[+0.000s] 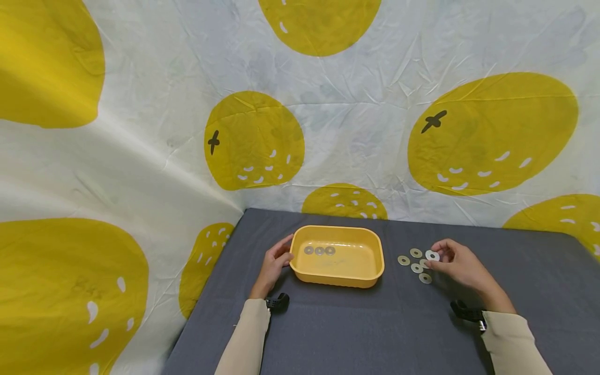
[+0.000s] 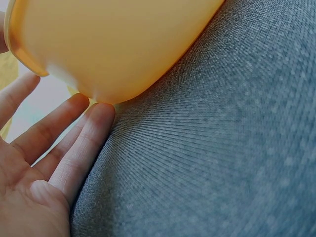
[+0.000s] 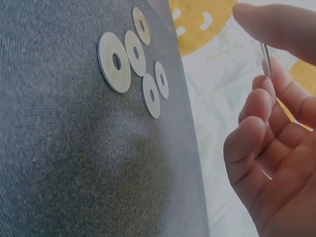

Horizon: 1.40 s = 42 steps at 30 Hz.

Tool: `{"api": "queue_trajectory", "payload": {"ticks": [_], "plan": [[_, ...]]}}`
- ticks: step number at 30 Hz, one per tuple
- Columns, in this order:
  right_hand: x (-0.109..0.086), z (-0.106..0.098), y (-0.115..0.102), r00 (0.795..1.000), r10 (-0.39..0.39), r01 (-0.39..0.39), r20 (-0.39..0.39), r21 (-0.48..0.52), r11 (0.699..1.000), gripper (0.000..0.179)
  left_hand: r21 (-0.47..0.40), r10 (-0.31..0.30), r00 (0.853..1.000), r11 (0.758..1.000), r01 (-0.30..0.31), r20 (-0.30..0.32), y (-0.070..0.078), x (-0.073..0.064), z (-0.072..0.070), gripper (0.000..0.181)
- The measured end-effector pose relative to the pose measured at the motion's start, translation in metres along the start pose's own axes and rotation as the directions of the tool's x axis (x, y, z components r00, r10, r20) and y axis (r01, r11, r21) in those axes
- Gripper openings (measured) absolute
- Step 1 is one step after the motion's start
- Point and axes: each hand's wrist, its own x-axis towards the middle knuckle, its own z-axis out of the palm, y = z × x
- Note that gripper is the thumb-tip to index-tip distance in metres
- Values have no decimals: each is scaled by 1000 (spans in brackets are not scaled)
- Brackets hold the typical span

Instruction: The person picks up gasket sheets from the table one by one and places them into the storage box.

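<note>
A yellow rectangular tray (image 1: 336, 281) stands on the dark grey cloth. Three flat metal washers (image 1: 320, 251) lie in a row inside it, toward the back left. My left hand (image 1: 272, 265) is at the tray's left end, its extended fingers (image 2: 81, 163) against the outer wall and the thumb at the rim. To the right of the tray, my right hand (image 1: 461, 263) pinches one washer (image 1: 432, 255) between thumb and fingers; the right wrist view shows this washer edge-on (image 3: 266, 60), raised off the cloth. Below and left of it, several loose washers (image 3: 114, 63) lie grouped on the cloth.
The grey cloth (image 1: 347, 333) covers the tabletop. A white fabric backdrop with yellow fruit shapes (image 1: 356, 140) hangs along the back and left sides. Each wrist carries a black strap (image 1: 278, 303).
</note>
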Motion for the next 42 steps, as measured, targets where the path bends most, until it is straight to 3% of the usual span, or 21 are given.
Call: {"api": "queue_trajectory", "payload": {"ticks": [9,25,42], "plan": [[1,3,-5,999,22,-24,-37,-62,998,43,16,-8,1000,1000,8,-20,0,-2,1,58],[3,12,-15,997,-28,22,-77,-76,997,40,13,-7,999,1000,8,-33,0,-2,-1,57],[5,27,-40,999,-18,16,-41,-50,999,44,17,-16,1000,1000,16,-20,2,-2,1,57]]}}
